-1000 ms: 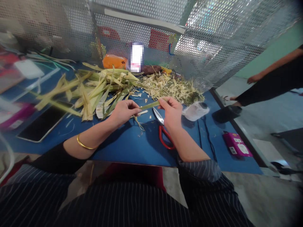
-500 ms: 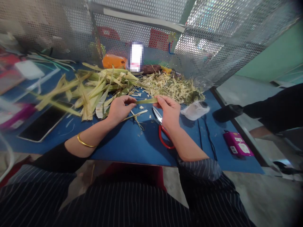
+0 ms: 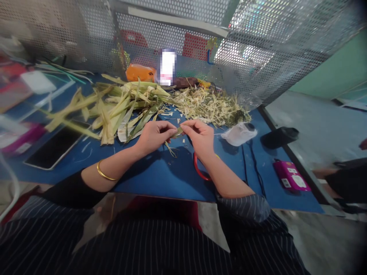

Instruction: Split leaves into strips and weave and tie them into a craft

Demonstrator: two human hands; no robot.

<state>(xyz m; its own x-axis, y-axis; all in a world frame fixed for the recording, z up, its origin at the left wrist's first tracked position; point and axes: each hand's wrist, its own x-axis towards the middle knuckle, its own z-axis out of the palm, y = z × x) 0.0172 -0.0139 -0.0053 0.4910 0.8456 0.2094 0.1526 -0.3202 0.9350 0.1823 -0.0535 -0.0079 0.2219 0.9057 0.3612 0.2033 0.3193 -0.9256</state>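
Between my hands is a short piece of green corn husk strip [image 3: 179, 131], mostly hidden by fingers. My left hand [image 3: 156, 136] pinches one end between thumb and fingers; my right hand [image 3: 200, 138] pinches the other, the fingertips almost meeting. Below my right wrist lies a pair of scissors [image 3: 197, 170]; its red handle shows while the blades are largely covered by the hand. A small knotted bit of husk [image 3: 171, 150] rests on the blue table under my left fingers. Behind my left hand spreads a heap of pale corn husks [image 3: 126, 101].
Shredded husk scraps [image 3: 212, 105] are piled at the back, before a perforated metal screen [image 3: 183, 19]. A phone-like black slab [image 3: 57, 147] lies left. On the right are a white plastic bag [image 3: 237, 133], a black cylinder [image 3: 279, 137] and a purple pack [image 3: 291, 175].
My hands have drawn together, so the husk strip that stretched between them now shows only as a short piece. A person's dark sleeve at the right has moved back and lower.
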